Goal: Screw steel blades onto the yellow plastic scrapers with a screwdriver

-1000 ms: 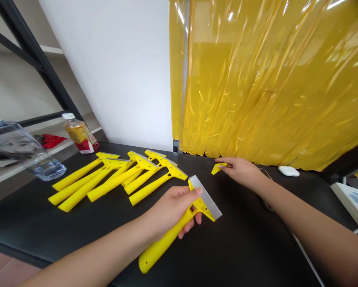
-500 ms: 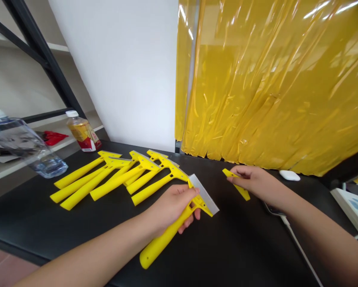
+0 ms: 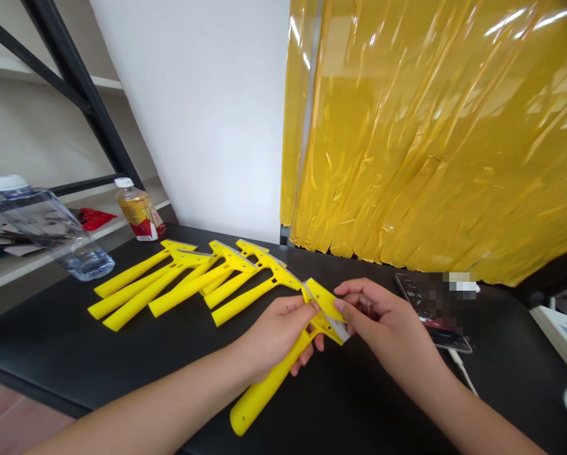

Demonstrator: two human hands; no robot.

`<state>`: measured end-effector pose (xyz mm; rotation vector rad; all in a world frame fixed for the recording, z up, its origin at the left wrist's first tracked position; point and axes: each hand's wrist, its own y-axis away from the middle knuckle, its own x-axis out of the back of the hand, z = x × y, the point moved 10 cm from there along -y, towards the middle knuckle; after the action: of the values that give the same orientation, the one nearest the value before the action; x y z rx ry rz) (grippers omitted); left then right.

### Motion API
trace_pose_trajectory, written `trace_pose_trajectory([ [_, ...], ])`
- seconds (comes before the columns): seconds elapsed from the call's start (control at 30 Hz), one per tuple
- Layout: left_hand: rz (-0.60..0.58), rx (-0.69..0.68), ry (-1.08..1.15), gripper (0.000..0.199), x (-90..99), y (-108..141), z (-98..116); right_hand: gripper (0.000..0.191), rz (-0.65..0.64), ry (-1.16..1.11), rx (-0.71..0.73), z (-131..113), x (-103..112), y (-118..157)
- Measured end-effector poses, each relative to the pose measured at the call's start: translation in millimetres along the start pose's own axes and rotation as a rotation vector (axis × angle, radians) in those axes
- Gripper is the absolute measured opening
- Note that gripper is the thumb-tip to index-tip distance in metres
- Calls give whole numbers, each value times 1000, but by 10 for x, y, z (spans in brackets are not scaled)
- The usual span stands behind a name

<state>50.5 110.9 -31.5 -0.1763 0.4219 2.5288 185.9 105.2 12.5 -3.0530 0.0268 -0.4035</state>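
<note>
My left hand [image 3: 274,335] grips a yellow plastic scraper [image 3: 269,385] at its neck, with the handle running down toward me. A thin metal blade [image 3: 339,329] sits at the scraper's head, partly covered. My right hand [image 3: 382,316] pinches a small yellow plastic piece [image 3: 322,300] and holds it against that head. Both hands meet there, above the table. Several similar yellow scrapers [image 3: 184,284] lie overlapping on the black table [image 3: 56,335] to the left of my hands.
A phone [image 3: 428,309] with a white cable lies on the table at the right, partly blurred. A plastic water bottle [image 3: 51,230] and a drink bottle [image 3: 139,212] stand at the back left. A yellow strip curtain [image 3: 430,126] hangs behind the table.
My right hand has moved left with the yellow piece, bringing it onto the scraper's head. The scraper in my left hand has stayed nearly still. More of the phone now shows.
</note>
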Motion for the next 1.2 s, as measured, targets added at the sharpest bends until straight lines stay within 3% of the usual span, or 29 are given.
trace_pose_trajectory([
  [0.17,22,-16,-1,37,16,20,32,24,-19,216,9,-29,49,18],
  [0.27,11,-33,8,35,8,28,49,25,-84,198,-18,14,-27,10],
  [0.4,-35,-50,-14,51,-40,39,51,27,-104,124,6,30,-92,-2],
  [0.63,-73,-76,-160,36,-91,65,85,27,-213,33,6,23,-155,-29],
  [0.77,31,-98,-176,33,98,20,159,26,-314,20,-34,122,-179,-10],
  [0.87,149,-142,-149,27,333,-26,240,23,-257,140,-58,274,-65,-56],
  [0.97,192,-162,-156,27,486,-60,285,21,-135,353,-24,336,136,-122],
  [1.1,181,-188,-160,28,521,-71,319,26,-6,475,25,306,376,-155],
  [1.2,159,-193,-148,27,466,-74,315,24,-7,447,111,218,380,-148],
])
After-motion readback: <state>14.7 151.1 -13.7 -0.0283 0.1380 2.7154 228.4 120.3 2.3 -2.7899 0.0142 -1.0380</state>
